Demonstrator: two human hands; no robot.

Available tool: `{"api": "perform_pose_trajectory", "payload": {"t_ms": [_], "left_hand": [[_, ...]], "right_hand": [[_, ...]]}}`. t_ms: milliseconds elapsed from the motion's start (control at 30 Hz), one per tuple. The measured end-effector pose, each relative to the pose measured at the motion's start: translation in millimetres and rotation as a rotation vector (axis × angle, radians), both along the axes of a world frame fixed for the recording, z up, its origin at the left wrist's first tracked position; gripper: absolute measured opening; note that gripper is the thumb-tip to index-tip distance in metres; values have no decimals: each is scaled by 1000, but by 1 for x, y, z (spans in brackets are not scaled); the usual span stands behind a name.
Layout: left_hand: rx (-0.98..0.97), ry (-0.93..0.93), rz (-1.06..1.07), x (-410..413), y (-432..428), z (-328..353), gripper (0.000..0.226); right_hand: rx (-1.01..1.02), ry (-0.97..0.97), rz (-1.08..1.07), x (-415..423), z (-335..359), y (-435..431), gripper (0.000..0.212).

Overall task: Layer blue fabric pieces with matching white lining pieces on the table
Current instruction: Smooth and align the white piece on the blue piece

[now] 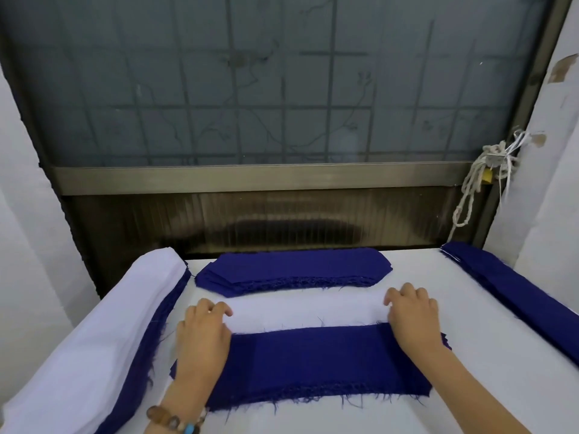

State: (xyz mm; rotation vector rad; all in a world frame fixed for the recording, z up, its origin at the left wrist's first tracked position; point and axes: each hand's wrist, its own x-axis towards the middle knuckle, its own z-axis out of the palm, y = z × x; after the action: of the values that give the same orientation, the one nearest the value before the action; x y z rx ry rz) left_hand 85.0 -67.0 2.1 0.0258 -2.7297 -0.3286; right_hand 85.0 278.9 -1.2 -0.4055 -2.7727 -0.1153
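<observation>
Left hand [203,333], right hand [410,311]: fingers curled on white lining piece [307,311] | keep taut, edges matched to blue fabric piece [313,361]

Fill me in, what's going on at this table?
A person is pairing cloth by hand. The left hand and right hand rest on the two ends of a blue fabric piece, fingers curled onto a white lining piece along its far edge; whether they pinch it is unclear. Behind lies a stack of blue pieces, with a white-topped pile at the left and a blue pile at the right of the table.
</observation>
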Motion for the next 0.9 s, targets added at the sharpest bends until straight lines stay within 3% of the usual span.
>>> {"api": "perform_pose_trajectory", "payload": {"t_ms": [233,467,633,900], "left_hand": [[57,-63,-306,-51,83,7,22],[81,-87,-364,-66,102,-26,22],[88,-45,-377,-69,101,-33,27],[106,-46,-361,-73,101,-31,17]], "right_hand": [[-307,-91,509,-58,6,-67,18],[-455,-53,542,-75,-29,-80,17],[-451,-49,508,-82,-36,-80,26],[-431,-27,507,-85,-39,-83,16]]}}
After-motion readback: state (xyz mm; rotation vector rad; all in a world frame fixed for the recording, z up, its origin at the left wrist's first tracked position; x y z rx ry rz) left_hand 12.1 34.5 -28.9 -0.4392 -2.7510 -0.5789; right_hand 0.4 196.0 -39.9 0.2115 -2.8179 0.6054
